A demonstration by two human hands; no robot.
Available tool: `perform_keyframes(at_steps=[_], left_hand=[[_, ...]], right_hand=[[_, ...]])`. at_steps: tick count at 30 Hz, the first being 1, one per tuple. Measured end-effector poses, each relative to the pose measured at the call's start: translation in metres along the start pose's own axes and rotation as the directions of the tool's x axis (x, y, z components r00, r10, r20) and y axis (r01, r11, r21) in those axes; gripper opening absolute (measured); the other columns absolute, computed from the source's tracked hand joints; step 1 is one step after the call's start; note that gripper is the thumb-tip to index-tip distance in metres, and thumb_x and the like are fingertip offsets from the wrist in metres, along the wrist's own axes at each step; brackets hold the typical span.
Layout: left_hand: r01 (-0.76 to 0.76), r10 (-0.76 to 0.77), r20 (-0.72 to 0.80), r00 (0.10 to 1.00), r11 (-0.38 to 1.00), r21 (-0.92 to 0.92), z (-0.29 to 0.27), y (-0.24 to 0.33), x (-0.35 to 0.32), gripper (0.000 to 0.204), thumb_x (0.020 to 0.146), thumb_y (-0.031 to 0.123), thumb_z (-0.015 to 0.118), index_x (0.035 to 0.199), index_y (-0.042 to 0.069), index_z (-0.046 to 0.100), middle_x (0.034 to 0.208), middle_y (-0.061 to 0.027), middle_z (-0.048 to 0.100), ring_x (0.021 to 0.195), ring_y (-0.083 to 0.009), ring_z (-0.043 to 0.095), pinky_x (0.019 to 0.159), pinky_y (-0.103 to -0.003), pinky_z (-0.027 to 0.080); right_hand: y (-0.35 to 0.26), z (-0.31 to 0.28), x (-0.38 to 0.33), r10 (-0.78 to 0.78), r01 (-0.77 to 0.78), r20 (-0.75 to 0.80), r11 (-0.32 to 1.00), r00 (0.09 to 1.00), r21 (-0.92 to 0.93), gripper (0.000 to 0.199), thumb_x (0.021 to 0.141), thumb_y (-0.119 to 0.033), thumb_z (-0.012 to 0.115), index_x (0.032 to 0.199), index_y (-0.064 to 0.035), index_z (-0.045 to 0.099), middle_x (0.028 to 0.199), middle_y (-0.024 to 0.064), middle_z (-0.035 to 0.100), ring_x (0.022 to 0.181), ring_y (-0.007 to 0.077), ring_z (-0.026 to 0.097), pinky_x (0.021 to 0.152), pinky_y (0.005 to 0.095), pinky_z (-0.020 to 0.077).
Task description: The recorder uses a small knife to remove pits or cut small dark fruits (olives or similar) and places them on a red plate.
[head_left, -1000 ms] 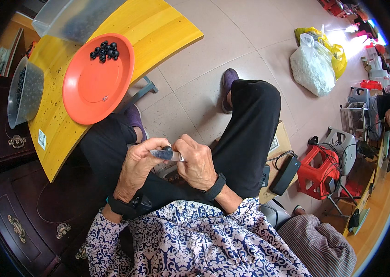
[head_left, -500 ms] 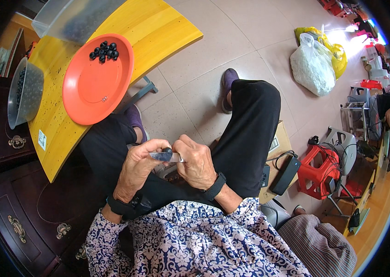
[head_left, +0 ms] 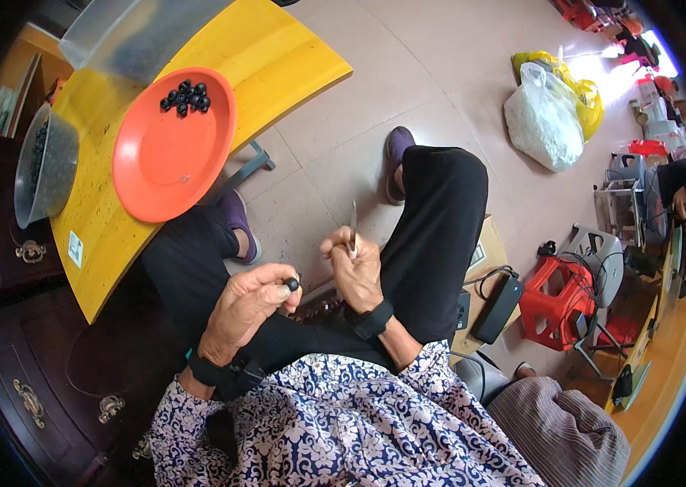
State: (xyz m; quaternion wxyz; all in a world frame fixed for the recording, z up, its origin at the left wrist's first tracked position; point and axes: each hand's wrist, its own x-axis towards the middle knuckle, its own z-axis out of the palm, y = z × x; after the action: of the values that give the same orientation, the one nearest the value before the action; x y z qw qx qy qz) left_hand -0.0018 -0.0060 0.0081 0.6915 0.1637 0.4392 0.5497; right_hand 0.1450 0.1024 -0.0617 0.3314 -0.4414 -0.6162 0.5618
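The scene is viewed from a wearer's head, through the left of two fisheye cameras worn side by side, and the view is directed steeply down over the black trousers [head_left: 444, 207]. The patterned shirt [head_left: 343, 422] is seen nearest, along the lower edge. The left hand [head_left: 243, 310] and the right hand [head_left: 359, 276] are framed just below the centre, at middle range. The floor [head_left: 375, 81] is looked down upon at upper centre, farther off. By the wide lens, the yellow worktop [head_left: 282, 61] at upper left is bent into a curve, and the outer left and right edges are darkened to black.
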Motion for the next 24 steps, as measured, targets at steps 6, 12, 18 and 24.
perform_keyframes(at_steps=[6, 12, 18, 24], left_hand=[[-0.007, 0.009, -0.033, 0.999, 0.998, 0.066, 0.000, 0.006, 0.006, 0.023, 0.090, 0.012, 0.056, 0.106, -0.004, 0.057, 0.083, -0.0080, 0.057, 0.081, -0.0164, 0.054, 0.077, -0.029, 0.044], [0.018, -0.017, -0.011, 1.000, 0.998, 0.067, 0.001, 0.006, 0.012, 0.030, 0.091, 0.012, 0.056, 0.114, -0.006, 0.055, 0.091, -0.0063, 0.060, 0.082, -0.0114, 0.055, 0.078, -0.024, 0.046], [0.009, -0.003, -0.028, 1.000, 0.970, 0.242, 0.003, 0.004, 0.016, 0.026, 0.092, 0.013, 0.055, 0.108, -0.007, 0.057, 0.093, -0.0073, 0.059, 0.083, -0.0110, 0.055, 0.077, -0.025, 0.046], [0.029, -0.024, -0.020, 1.000, 0.954, 0.300, 0.002, 0.003, 0.015, 0.026, 0.092, 0.012, 0.055, 0.110, -0.007, 0.056, 0.091, -0.0063, 0.060, 0.080, -0.0105, 0.056, 0.076, -0.023, 0.047]], right_hand=[[-0.034, -0.016, -0.002, 0.195, -0.408, 0.468, 0.815, 0.862, 0.412, 0.015, 0.088, -0.004, 0.048, 0.096, -0.0015, 0.061, 0.078, -0.0005, 0.059, 0.062, 0.0059, 0.049, 0.057, 0.0205, 0.0395], [-0.038, -0.010, -0.006, 0.012, -0.352, 0.539, 0.770, 0.842, 0.532, 0.015, 0.090, -0.008, 0.059, 0.102, 0.0007, 0.058, 0.083, 0.0033, 0.061, 0.074, 0.0093, 0.059, 0.069, 0.0227, 0.0478], [-0.034, -0.009, -0.006, 0.008, -0.364, 0.551, 0.759, 0.834, 0.540, 0.016, 0.090, -0.010, 0.062, 0.100, 0.0015, 0.057, 0.083, 0.0034, 0.061, 0.076, 0.0103, 0.061, 0.070, 0.0234, 0.0498], [-0.037, -0.014, -0.004, 0.131, -0.451, 0.570, 0.760, 0.811, 0.467, 0.017, 0.094, -0.019, 0.057, 0.101, -0.0036, 0.059, 0.070, -0.0030, 0.055, 0.055, 0.0026, 0.047, 0.048, 0.0178, 0.0367]])
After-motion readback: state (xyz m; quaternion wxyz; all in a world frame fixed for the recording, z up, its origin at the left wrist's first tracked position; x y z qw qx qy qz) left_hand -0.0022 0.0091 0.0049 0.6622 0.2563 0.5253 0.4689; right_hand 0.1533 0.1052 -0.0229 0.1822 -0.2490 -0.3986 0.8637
